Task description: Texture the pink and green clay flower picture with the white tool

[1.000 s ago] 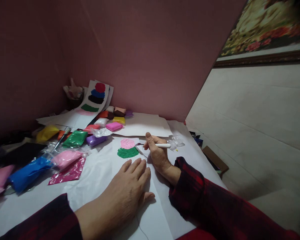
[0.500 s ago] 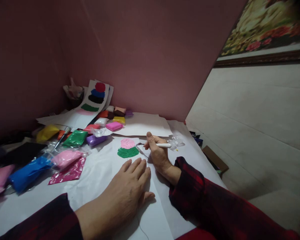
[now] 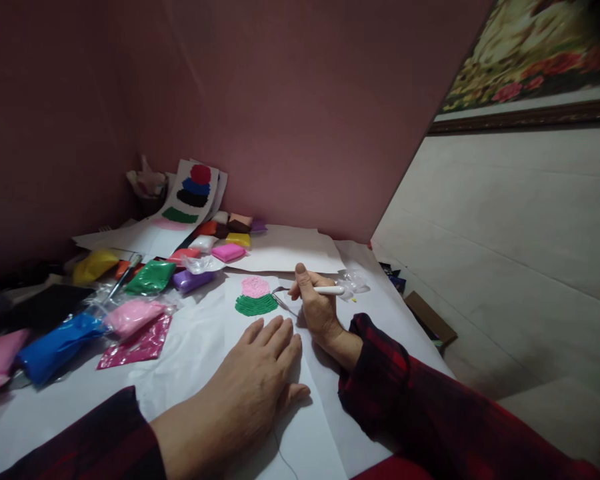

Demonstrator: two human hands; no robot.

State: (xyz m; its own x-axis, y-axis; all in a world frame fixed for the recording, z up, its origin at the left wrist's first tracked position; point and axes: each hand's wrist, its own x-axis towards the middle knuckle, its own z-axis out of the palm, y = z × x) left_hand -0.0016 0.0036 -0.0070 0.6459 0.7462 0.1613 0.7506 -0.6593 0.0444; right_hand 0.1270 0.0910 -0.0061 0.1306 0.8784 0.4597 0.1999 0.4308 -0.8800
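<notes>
My right hand (image 3: 317,307) is closed round a fork (image 3: 329,291) with a white handle. Its metal tines reach the right edge of a green clay shape (image 3: 256,305), which has curved grooves across it. Just above the green lies a rough-textured pink clay shape (image 3: 255,287). Both sit on a white sheet of paper (image 3: 310,427) that has a thin drawn line near its lower part. Flat on this sheet, below the green shape, rests my left hand (image 3: 260,380), fingers stretched out and holding nothing.
Bagged clay in several colours, including a green pack (image 3: 151,277) and a blue pack (image 3: 60,347), covers the left side. Behind them leans a sheet with coloured clay shapes (image 3: 193,198). A crumpled clear wrapper (image 3: 354,283) lies right of the fork. The pink wall (image 3: 280,120) bounds the back.
My right hand and the fork have shifted very slightly to the right. The left hand and the clay shapes look unchanged.
</notes>
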